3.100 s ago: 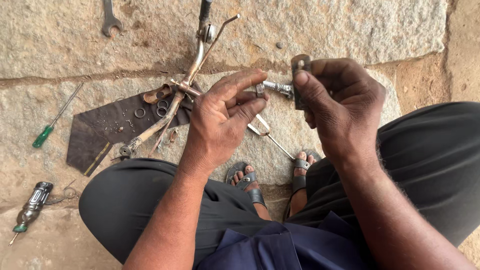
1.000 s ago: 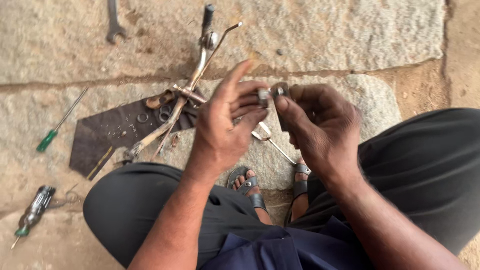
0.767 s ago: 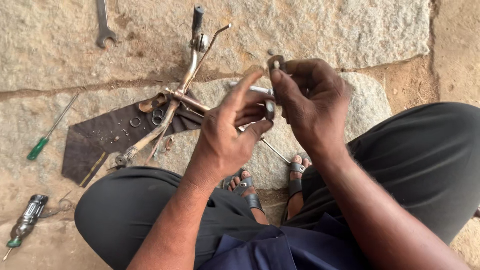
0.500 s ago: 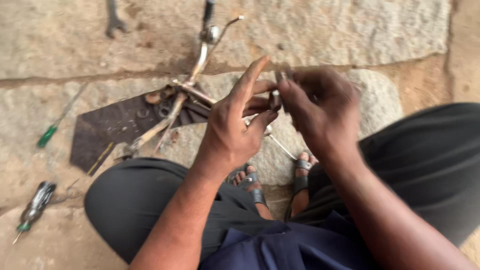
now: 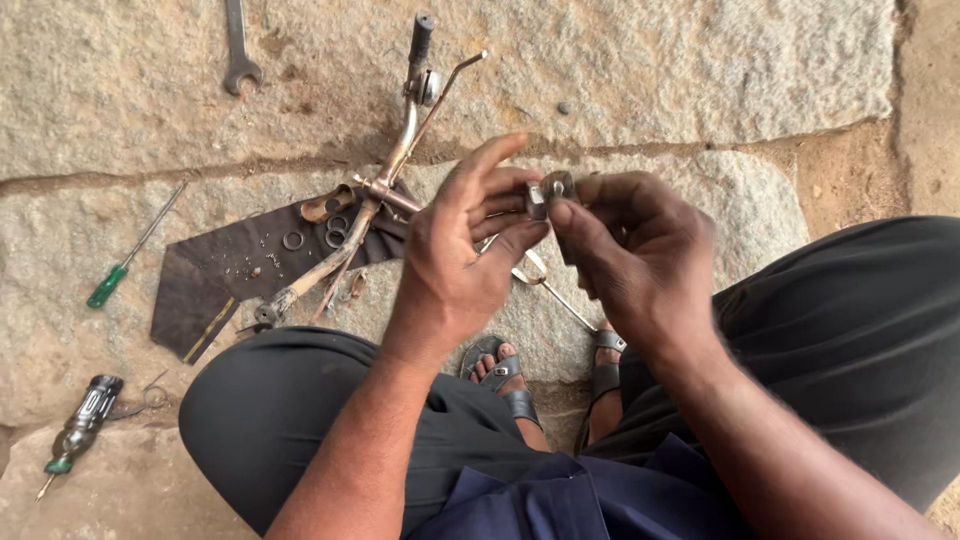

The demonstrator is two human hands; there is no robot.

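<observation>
Left hand (image 5: 455, 265): raised at picture centre, thumb and curled fingers pinching a small metal part (image 5: 548, 190); index finger stretched out toward 1 o'clock.
Right hand (image 5: 630, 255): just to the 3 o'clock side of the left, fingertips closed on the same small metal part, thumb pressed against it.
Small metal part: greyish, held between both hands above the stone floor (image 5: 650, 60), at about 12 o'clock from the person's sandalled feet (image 5: 545, 375); its exact shape is too hidden by fingers to tell.
Handlebar assembly (image 5: 385, 175): rusty bent tube with black grip and brake lever, lying on the floor at 11 o'clock from the hands, its lower end over a dark sheet (image 5: 240, 275).
Rings (image 5: 315, 235): a few small washers on the dark sheet, beside the tube.
Green-handled screwdriver (image 5: 130, 250): on the floor at 9 o'clock, well apart from the hands.
Spanner (image 5: 238, 48): at the top edge, 11 o'clock.
Second driver tool (image 5: 75, 430): black and green, at 8 o'clock near the left knee.
</observation>
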